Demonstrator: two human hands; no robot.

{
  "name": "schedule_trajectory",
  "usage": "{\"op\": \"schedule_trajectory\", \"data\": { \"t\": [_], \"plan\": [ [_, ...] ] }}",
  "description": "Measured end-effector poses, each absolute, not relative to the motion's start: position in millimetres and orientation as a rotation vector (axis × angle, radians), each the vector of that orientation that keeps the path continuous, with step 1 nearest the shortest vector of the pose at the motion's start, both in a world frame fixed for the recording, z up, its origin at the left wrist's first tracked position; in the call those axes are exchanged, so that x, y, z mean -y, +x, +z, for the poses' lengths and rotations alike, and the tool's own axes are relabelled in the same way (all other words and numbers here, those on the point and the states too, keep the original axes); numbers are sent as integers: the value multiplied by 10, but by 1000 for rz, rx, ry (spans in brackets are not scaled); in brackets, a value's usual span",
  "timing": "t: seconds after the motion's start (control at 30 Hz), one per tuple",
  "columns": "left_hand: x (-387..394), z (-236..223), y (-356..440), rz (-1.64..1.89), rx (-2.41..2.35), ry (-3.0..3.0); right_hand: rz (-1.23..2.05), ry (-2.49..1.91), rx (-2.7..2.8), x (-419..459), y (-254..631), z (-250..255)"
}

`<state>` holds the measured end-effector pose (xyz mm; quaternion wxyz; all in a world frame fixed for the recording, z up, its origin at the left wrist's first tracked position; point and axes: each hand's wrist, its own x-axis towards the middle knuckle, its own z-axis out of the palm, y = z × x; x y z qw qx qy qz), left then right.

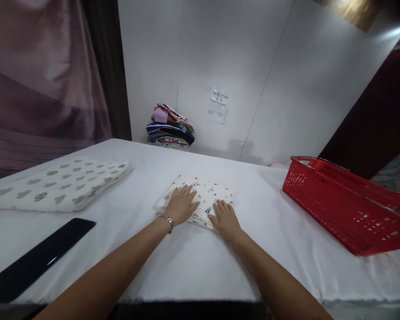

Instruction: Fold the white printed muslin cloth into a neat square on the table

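A white cloth with small dark printed figures (206,193) lies folded into a flat, layered rectangle in the middle of the table. On its left part rests my left hand (182,205), palm down with the fingers spread; a silvery bracelet circles that wrist. My right hand (226,221) lies flat over the cloth's front right corner, fingers stretched forward. Neither hand grips anything. Off to the left is another folded white cloth (66,184), thicker, with grey cloud shapes and a few green ones.
A red plastic basket (340,200) with metal handles stands on the right of the white-covered table (193,271). At front left lies a flat black glossy slab (40,258). A pile of folded fabrics (170,129) sits at the back, by a wall with paper notes (218,104).
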<state>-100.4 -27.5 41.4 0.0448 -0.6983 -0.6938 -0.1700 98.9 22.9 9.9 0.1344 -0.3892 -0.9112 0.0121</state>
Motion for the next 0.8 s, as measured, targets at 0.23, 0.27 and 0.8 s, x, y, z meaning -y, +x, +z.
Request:
{"op": "schedule_trajectory", "data": {
  "t": [0.23,0.27,0.8],
  "plan": [
    [168,125,-736,-424,2102,-2230,600,-999,2145,-395,1108,3],
    [178,77,-745,-428,2091,-2230,718,-1021,1977,-483,1155,8],
    [177,61,-783,-332,2066,-2215,1084,-1398,1419,-1527,1228,50]
  ]
}}
